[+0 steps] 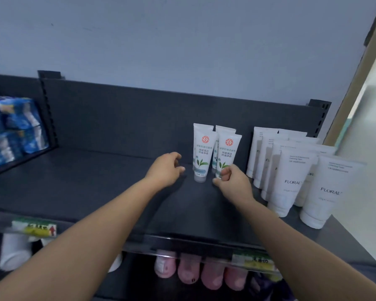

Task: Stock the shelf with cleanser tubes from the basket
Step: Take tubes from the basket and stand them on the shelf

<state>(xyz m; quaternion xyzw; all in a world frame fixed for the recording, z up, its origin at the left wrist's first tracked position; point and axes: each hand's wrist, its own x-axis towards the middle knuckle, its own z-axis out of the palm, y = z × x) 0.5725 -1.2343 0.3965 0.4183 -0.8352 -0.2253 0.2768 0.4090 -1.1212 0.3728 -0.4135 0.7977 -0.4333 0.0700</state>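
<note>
My forearms [100,231] come up from the bottom edge and reach in over the front lip of the dark grey shelf [91,183]. My left hand [165,168] hovers above the shelf board with the fingers loosely curled and nothing in them, just left of the cleanser tubes [202,152]. There are three of those white tubes with a red seal and a green leaf, standing cap-down near the back panel: two in front side by side and one tucked behind them. My right hand [230,181] is low against the right front tube [228,152], knuckles bent and thumb down by the cap end. The cap itself is hidden behind my fingers, so I cannot tell whether I'm pinching it or only sitting against it. Further right stand the white FLORAL tubes [291,181] in rows, also cap-down, set apart from the leaf tubes. Off at the far left is a stack of blue packs [15,129]. On the level below, pink items [189,271] line up under the shelf edge, with a yellow-green price strip [34,229] on the lip.
</note>
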